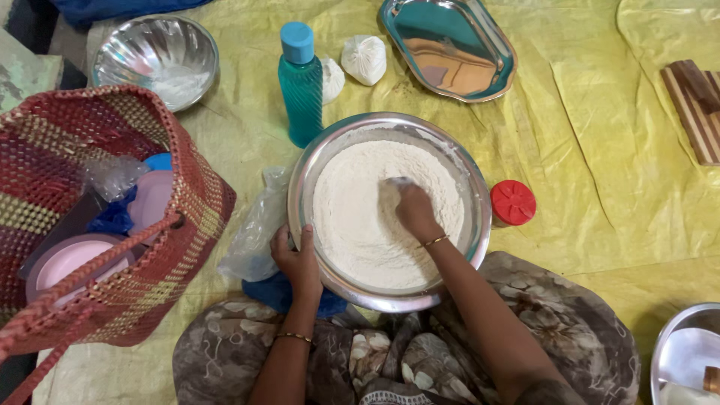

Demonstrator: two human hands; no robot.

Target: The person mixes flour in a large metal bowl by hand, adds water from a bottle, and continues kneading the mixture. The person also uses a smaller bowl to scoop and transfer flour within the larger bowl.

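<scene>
A wide steel bowl (309,174) full of white flour (352,225) sits on the yellow sheet in front of my crossed legs. My right hand (411,208) is pushed into the flour near the bowl's middle, fingers curled and dusted white. My left hand (297,259) grips the bowl's near left rim, thumb over the edge. Both wrists carry thin gold bangles. A teal plastic bottle (301,88) with a blue cap stands upright just beyond the bowl.
A woven red basket (112,300) with pink-lidded containers stands at left. A smaller steel bowl (154,54) lies at back left, a steel tray (450,46) at back, two white pouches (364,58) beside the bottle, a red lid (513,202) right of the bowl, a striped board (696,105) far right.
</scene>
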